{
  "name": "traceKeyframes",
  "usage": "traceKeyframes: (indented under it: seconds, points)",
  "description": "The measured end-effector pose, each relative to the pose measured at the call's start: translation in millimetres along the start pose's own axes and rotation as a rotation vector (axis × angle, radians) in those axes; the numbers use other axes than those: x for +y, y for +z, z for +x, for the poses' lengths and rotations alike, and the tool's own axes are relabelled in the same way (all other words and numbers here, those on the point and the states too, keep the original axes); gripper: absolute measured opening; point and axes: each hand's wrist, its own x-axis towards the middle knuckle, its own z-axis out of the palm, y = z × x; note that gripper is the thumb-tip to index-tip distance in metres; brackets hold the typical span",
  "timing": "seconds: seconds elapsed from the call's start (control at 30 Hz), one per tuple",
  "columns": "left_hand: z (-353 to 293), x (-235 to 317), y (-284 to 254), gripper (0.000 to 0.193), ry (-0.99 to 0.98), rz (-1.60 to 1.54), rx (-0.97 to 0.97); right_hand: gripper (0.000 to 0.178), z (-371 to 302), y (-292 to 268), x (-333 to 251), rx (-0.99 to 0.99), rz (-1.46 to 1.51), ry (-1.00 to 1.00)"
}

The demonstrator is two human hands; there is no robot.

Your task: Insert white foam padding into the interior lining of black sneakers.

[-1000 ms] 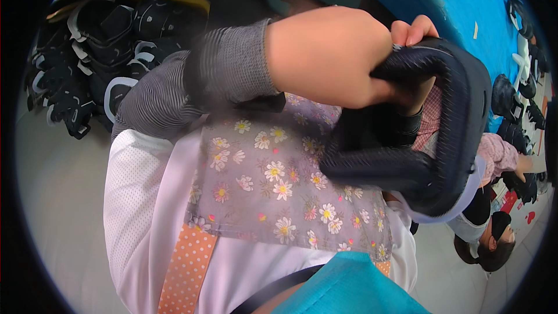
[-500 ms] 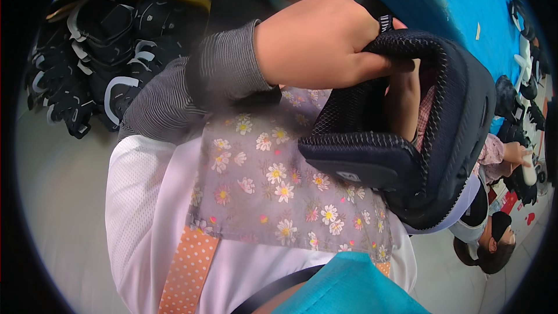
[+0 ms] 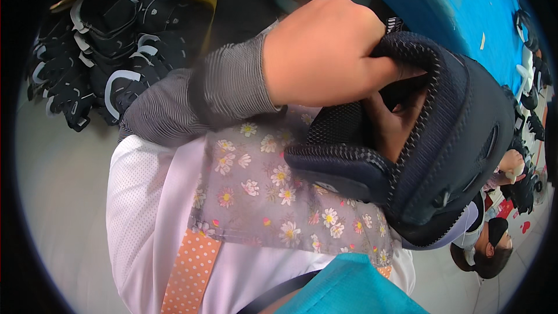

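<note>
A black shoe upper with a padded mesh collar and pale zigzag stitching hangs over my lap, its opening turned toward me. From the left, my left hand pinches the far edge of the collar between thumb and bent fingers; a small striped tab sticks out beside the knuckles. My right hand shows through the opening, inside the upper, and bears against it. Most of its fingers are hidden by the collar and the side wall. A pale lilac edge runs along the upper's lower rim.
Several black uppers with white edging are piled at the left by a yellow-edged frame. A blue surface lies at the far right. Beyond it, a person in a black mask works among more shoe parts.
The upper has turned and shifted slightly right and down, showing more of its outer side. My left hand has moved a little right with the collar; more of my right hand shows inside.
</note>
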Motion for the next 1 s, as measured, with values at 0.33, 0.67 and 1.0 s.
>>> traceKeyframes:
  seconds: [0.33,0.67,1.0]
  points:
    - [-7.9,-10.6,1.3,0.02,0.094,-0.014,-0.119,0.059,-2.6,-14.6,29.8,0.001,0.357,0.14]
    - [-4.1,-6.9,-18.4,0.038,-0.031,0.08,-0.227,0.06,-0.7,-1.0,36.0,-0.21,0.509,0.387]
    - [-4.8,-8.5,-10.7,0.04,0.188,-0.411,-0.213,0.033,74.7,-37.7,66.8,-0.401,1.259,-0.064]
